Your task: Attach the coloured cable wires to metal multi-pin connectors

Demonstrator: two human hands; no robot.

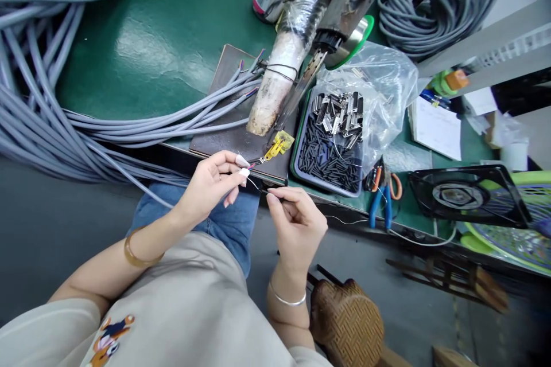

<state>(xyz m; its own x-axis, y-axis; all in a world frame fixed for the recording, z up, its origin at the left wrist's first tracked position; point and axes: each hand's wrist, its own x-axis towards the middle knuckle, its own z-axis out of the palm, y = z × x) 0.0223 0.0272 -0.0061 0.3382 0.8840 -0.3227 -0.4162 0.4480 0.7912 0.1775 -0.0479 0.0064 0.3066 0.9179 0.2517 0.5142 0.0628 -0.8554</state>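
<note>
My left hand (215, 180) is closed in a pinch around the stripped end of a grey cable (148, 192), whose thin coloured wires (255, 164) reach a small metal connector (262, 159). A yellow clip (279, 146) stands just beyond that connector, touching it, at the board's front edge. To the right, my right hand (297, 215) pinches a short, thin black tube (266, 190) between thumb and fingertips. One thin white wire (253, 183) runs between the two hands. My right fingers partly cover the tube.
A soldering iron (303, 83) and a white-tipped duct (275, 80) hang over the brown board (224, 71). A tray (297, 175) holds black tubes and connectors. Pliers (381, 200), a black fan (469, 195) and a plastic bag (383, 86) lie right. Grey cables (38, 120) fill the left.
</note>
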